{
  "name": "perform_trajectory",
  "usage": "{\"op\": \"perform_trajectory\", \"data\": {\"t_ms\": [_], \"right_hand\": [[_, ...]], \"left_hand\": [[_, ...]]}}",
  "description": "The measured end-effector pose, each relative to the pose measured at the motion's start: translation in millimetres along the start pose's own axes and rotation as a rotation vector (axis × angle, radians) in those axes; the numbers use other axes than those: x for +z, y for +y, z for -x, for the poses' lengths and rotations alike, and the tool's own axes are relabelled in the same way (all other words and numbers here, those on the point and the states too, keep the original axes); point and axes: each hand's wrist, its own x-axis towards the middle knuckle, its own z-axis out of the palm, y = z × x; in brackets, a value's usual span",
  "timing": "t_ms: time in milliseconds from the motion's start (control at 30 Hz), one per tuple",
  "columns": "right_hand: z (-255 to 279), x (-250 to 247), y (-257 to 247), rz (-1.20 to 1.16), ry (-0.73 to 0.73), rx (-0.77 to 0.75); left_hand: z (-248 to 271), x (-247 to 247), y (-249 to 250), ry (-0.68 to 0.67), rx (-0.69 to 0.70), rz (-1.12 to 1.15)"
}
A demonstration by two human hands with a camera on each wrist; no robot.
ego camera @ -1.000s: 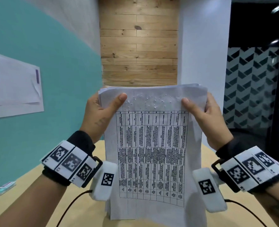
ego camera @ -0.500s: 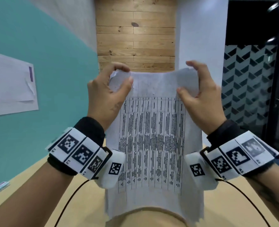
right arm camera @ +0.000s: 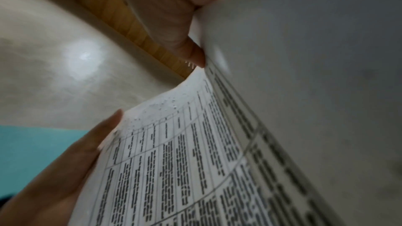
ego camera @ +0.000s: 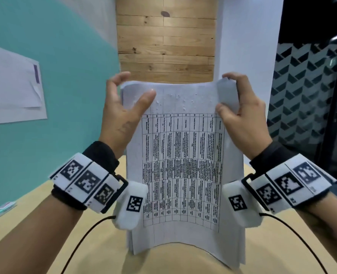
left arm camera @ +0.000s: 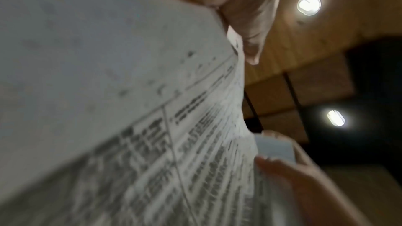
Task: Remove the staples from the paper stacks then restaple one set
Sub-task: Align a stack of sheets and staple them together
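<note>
A stack of printed table sheets (ego camera: 183, 155) stands upright with its bottom edge curled on the wooden table (ego camera: 45, 224). Small dimples of old staple holes (ego camera: 175, 97) dot its top margin. My left hand (ego camera: 136, 86) holds the top left corner, thumb on the front and fingers curled behind. My right hand (ego camera: 226, 93) pinches the top right corner, which is bent forward over the thumb. The left wrist view shows the blurred sheet (left arm camera: 108, 92) and the right hand (left arm camera: 293, 169) on its bent corner. In the right wrist view I see the page (right arm camera: 195, 161) and the left thumb (right arm camera: 104, 126). No staple or stapler is in sight.
A small pink and teal object (ego camera: 1, 209) lies at the table's left edge. A white sheet (ego camera: 11, 86) hangs on the teal wall. Wood panelling (ego camera: 163, 36) is straight ahead and a dark glass door (ego camera: 311, 95) stands at the right.
Both hands slid up to the stack's top corners and bent them forward. The left corner has since sprung back flat; the right corner stays bent.
</note>
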Motion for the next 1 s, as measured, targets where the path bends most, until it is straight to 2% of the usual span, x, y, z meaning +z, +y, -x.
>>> {"op": "perform_trajectory", "data": {"t_ms": [67, 100, 200, 267, 333, 433, 500, 633, 733, 800, 867, 933, 1000], "right_hand": [[0, -1, 2, -0.036, 0.021, 0.043], [1, -2, 4, -0.054, 0.03, 0.072], [3, -2, 10, -0.187, 0.026, 0.192], [9, -3, 18, -0.405, -0.018, 0.341], [27, -6, 30, -0.642, -0.097, 0.521], [77, -11, 43, -0.722, -0.311, 0.697], [100, -6, 50, -0.716, -0.381, 0.738], [104, 7, 56, -0.711, -0.28, 0.815], [96, 3, 53, -0.678, -0.299, 0.801], [91, -10, 50, -0.644, -0.395, 0.832], [87, -25, 50, -0.536, -0.612, 0.85], [92, -36, 51, -0.424, -0.887, 0.901], [103, -36, 47, -0.386, -1.076, 0.987]], "left_hand": [[15, -9, -16, -0.134, -0.26, 0.328], [29, -13, -25, -0.219, -0.377, 0.382], [72, -20, -53, -0.415, -0.601, 0.292], [84, -21, -69, -0.425, -0.659, 0.231], [88, -22, -78, -0.404, -0.696, 0.288], [93, -19, -79, -0.412, -0.7, 0.337], [96, -13, -80, -0.412, -0.703, 0.325], [96, 0, -79, -0.354, -0.719, 0.331], [88, -1, -81, -0.281, -0.701, 0.207], [80, -6, -75, -0.269, -0.705, 0.187], [73, -15, -69, -0.279, -0.77, 0.206], [76, -28, -68, -0.317, -0.91, 0.265], [89, -41, -73, -0.338, -1.098, 0.277]]}}
